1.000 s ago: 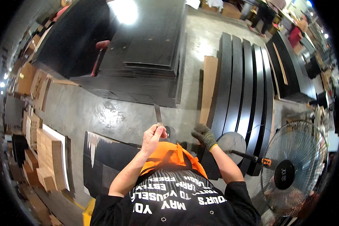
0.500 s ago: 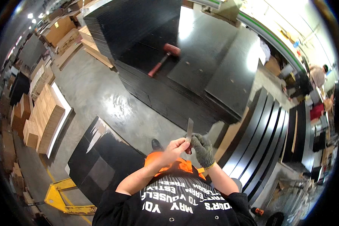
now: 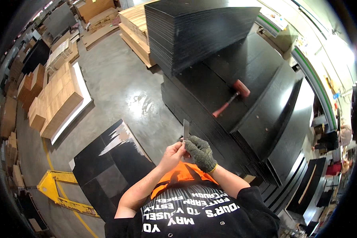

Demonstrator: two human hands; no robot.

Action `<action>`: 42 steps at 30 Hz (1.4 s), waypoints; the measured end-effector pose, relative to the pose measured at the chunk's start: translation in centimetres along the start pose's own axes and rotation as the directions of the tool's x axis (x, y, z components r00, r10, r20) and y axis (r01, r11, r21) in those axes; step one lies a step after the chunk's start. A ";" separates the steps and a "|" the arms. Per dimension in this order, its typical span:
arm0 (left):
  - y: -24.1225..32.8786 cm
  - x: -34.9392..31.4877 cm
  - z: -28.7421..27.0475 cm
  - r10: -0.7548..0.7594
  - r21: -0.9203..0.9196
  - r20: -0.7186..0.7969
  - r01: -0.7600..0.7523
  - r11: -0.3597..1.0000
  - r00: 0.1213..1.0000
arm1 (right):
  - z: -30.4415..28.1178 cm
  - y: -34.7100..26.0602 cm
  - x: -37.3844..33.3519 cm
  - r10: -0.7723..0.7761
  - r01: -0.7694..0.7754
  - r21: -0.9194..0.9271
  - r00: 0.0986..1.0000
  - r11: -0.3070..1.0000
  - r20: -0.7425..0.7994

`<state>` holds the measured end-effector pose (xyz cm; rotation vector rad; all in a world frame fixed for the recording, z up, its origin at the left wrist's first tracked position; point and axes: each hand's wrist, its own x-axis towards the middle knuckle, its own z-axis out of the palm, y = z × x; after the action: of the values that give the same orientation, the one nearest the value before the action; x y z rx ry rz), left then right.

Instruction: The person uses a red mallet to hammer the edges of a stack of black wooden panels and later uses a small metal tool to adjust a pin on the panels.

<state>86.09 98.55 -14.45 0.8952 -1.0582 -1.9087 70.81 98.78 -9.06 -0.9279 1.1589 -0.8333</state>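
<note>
A knife (image 3: 186, 128) with a flat, straight metal blade points upward in front of my chest. At its lower end my bare left hand (image 3: 173, 155) is closed, with thumb and fingers pinched at the base of the blade. My right hand (image 3: 200, 154), in a grey-green knit glove with a yellow cuff, is closed against that same end from the other side. The fingers hide the knife's handle. Beyond my hands, a mallet (image 3: 233, 98) with a reddish head and handle lies on the stack of black panels (image 3: 210, 119).
A taller block of black boards (image 3: 202, 35) rises on the far side of the stack. To my left lie a worn black sheet (image 3: 111, 170) and a yellow pallet-jack frame (image 3: 67, 198). Wood-coloured boards (image 3: 61, 105) sit farther left. A person (image 3: 327, 141) is at the far right.
My view has turned left, so the stack and mallet appear farther right. Both hands stay together at the knife, and its blade now stands more upright.
</note>
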 end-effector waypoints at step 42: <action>42.9 40.9 -5.0 -0.312 -0.304 0.915 -0.945 -0.118 -0.255 | 12.5 -3.0 26.8 -0.318 -0.071 -0.311 -0.274 0.948 -0.908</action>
<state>83.33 45.88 13.13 -1.0578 -2.7941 -0.0355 88.27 75.41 -14.52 -0.2870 2.7842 -1.8457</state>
